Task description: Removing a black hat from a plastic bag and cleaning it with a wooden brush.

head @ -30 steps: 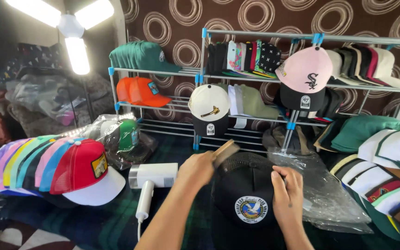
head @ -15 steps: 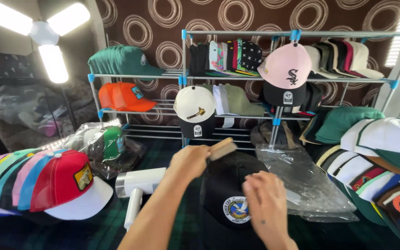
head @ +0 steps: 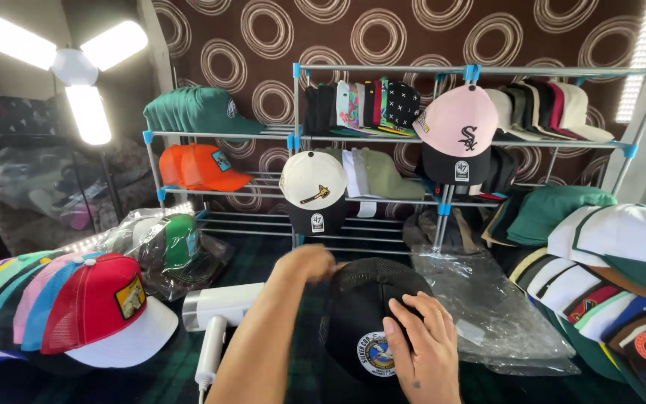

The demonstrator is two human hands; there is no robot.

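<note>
The black trucker cap (head: 371,314) is matt cloth with open mesh; the clear plastic bag (head: 487,314) beside it is glossy and crinkled.

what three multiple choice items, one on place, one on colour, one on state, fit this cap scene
1. Where does the white handheld device lie?
A. left of the black cap
B. on the top shelf
C. on the clear bag

2. What colour is the front of the nearest cap in the left row?
A. blue
B. red
C. black

3. What is the right hand doing?
A. lifted clear of everything
B. holding the white device
C. resting flat on the black cap

Answers:
1 A, it lies on the dark cloth just left of the cap.
2 B, a red front above a white brim.
3 C, its fingers spread over the crown while the left hand sits at the cap's back edge.
</note>
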